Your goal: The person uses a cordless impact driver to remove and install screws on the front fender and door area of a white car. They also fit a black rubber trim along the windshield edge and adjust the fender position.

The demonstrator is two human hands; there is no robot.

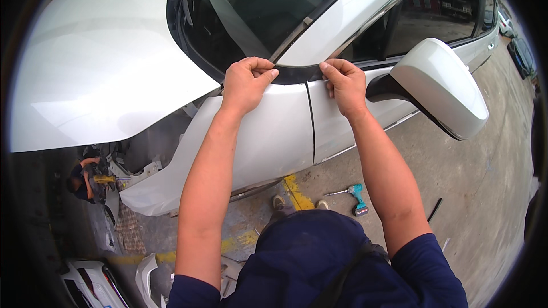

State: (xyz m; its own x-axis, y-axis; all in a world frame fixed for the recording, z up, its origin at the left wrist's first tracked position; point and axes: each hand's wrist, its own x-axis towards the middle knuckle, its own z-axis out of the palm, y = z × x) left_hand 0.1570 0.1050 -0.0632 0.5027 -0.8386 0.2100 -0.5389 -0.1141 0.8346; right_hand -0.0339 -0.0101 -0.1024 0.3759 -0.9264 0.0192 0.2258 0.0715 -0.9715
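Note:
Between my two hands a short black trim strip (297, 75) lies along the foot of the white windshield pillar (319, 37), above the white front fender (268, 120). My left hand (246, 84) pinches the strip's left end, thumb against bent fingers, close to the windshield's lower corner. At the other end my right hand (346, 84) is closed the same way, its thumb and fingertips on the strip near the front of the door window. Just right of that hand the white side mirror (439, 88) sticks out on its black foot.
A teal cordless drill (357, 198) and a black rod (435, 209) lie on the concrete floor. The white hood (108, 51) fills the upper left. A person (83, 181) works at the car's stripped front. White body panels (94, 282) lie at the lower left.

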